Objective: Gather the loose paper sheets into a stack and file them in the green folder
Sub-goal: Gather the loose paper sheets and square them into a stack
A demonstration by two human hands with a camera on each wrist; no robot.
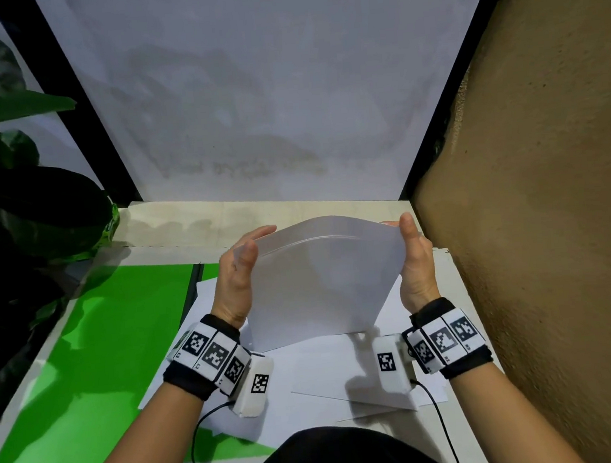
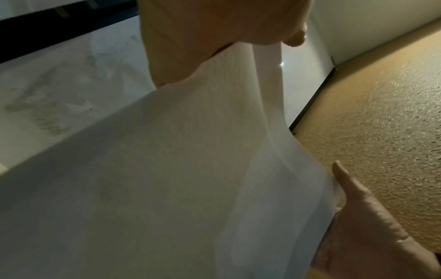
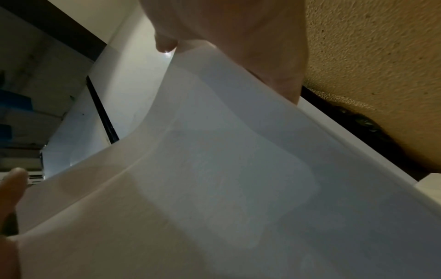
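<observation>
Two hands are on the job here: the left hand [image 1: 237, 273] and right hand [image 1: 415, 259] clamp a stack of paper sheets [image 1: 319, 281] between them, one on each side edge. The stack stands upright with its bottom edge resting on more loose sheets [image 1: 308, 384] lying flat on the table [image 1: 331, 205]. Its top edge bows up into an arch toward 12 o'clock, and the faces look at the person and away. Can't really say which axis is the long one with all that bending.

Left hand sits at 9 o'clock of the stack, thumb [image 1: 249, 252] on the near face and fingers curled over the far top corner. Right hand is at 3 o'clock, same deal, thumb [image 1: 407, 225] up front. From the left wrist view the paper [image 2: 167, 179] fills most of the shot; the right wrist view is mostly paper [image 3: 214, 179] too.

The green folder [image 1: 98, 357] lies open and flat at about 8 o'clock from the stack, with the loose sheets overlapping its right side. Dark leafy plant [image 1: 21, 217] off at 10 o'clock.
</observation>
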